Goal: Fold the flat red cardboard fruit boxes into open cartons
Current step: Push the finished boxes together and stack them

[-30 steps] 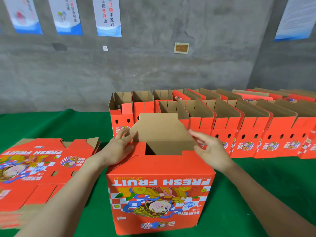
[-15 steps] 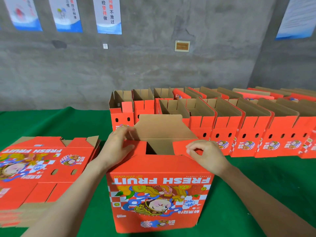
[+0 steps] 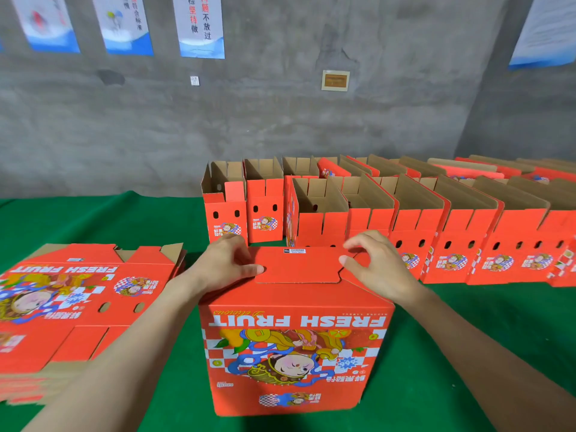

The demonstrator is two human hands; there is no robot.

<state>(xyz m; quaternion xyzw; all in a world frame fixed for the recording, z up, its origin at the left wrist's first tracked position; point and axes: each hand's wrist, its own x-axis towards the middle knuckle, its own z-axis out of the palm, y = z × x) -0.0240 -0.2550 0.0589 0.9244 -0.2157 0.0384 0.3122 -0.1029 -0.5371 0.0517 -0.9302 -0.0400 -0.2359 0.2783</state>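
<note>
Carton point(image 3: 296, 344) sits inverted, lengthwise left-right; left hand point(image 3: 224, 265), right hand point(image 3: 377, 266) press flaps point(image 3: 299, 266), grips released.

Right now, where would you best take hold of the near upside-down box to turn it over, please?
Probably by its two short side walls, with one hand coming from the left and one from the right. The box stands with its print inverted and its flaps folded shut on top, so there is no open rim to grip.
</note>
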